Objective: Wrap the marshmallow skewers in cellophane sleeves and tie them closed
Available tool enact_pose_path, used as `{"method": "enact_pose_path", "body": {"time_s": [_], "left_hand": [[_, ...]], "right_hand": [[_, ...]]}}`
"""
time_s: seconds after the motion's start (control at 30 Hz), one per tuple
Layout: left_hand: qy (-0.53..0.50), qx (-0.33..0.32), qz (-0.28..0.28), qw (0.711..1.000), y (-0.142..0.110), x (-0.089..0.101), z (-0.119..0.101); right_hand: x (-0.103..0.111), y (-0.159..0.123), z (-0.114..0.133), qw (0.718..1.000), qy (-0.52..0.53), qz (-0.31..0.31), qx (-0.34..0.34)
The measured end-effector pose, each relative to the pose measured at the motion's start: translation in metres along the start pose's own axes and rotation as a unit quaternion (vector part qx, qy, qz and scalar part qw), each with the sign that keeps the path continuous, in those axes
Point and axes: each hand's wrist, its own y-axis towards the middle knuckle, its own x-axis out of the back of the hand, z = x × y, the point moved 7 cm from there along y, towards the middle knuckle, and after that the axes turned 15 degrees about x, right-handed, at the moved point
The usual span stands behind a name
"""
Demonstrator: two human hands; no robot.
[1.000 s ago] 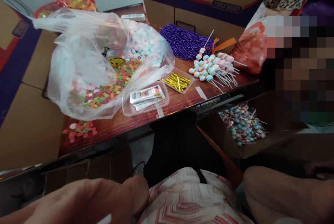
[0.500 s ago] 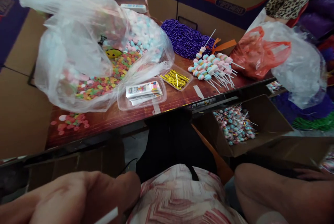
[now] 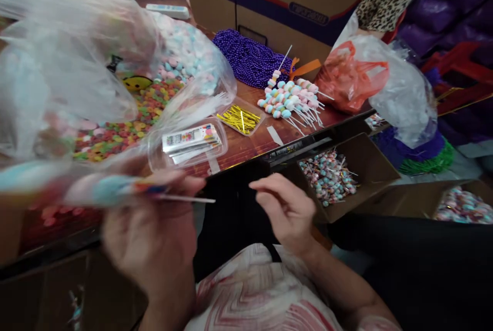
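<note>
My left hand [image 3: 150, 238], blurred by motion, is closed around a marshmallow candy skewer [image 3: 84, 187]. The skewer lies sideways, its pastel candies to the left and its white stick poking out to the right; a coloured printed patch shows near the stick. My right hand [image 3: 287, 213] hovers in front of the table edge, fingers loosely curled and thumb apart, with nothing visible in it. Beyond the hands are a clear tray of printed wrappers [image 3: 188, 142] and a tray of gold twist ties [image 3: 241, 118]. Unwrapped candy skewers [image 3: 290, 98] lie piled on the table.
A large clear bag of gummy rings and marshmallows [image 3: 115, 138] covers the table's left. Purple bead strings [image 3: 246, 58] and a red plastic bag [image 3: 352, 79] lie behind. Below right, a cardboard box [image 3: 375, 164] holds wrapped skewers. A person's leopard-print sleeve [image 3: 385, 4] shows at upper right.
Both hands have come up in front of the table, the left bringing the candy skewer into view. The camera has turned right, so the table scene shifts left.
</note>
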Motion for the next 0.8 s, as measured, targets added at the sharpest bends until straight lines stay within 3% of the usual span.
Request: {"method": "enact_pose_path", "body": {"time_s": [0.07,0.1,0.17,0.33,0.43,0.63,0.8], "left_hand": [[0.014,0.033,0.025,0.999,0.032,-0.053,0.031],[0.025,0.061,0.042,0.997,0.044,-0.070,0.047],[0.038,0.106,0.064,0.992,0.055,-0.084,0.072],[0.065,0.155,0.081,0.982,0.055,-0.070,0.099],[0.069,0.201,0.103,0.972,0.052,-0.073,0.113],[0.035,0.273,0.130,0.953,0.049,-0.081,0.143],[0.016,0.273,0.143,0.951,0.052,-0.079,0.146]], "right_hand": [[-0.028,-0.009,-0.023,0.994,0.084,0.039,-0.066],[-0.040,-0.014,-0.034,0.986,0.113,0.055,-0.106],[-0.055,-0.024,-0.051,0.972,0.145,0.062,-0.176],[-0.062,-0.035,-0.067,0.945,0.196,0.066,-0.255],[-0.060,-0.040,-0.072,0.934,0.212,0.057,-0.283],[-0.057,-0.047,-0.085,0.947,0.172,0.024,-0.269],[-0.059,-0.048,-0.091,0.953,0.156,0.049,-0.256]]}}
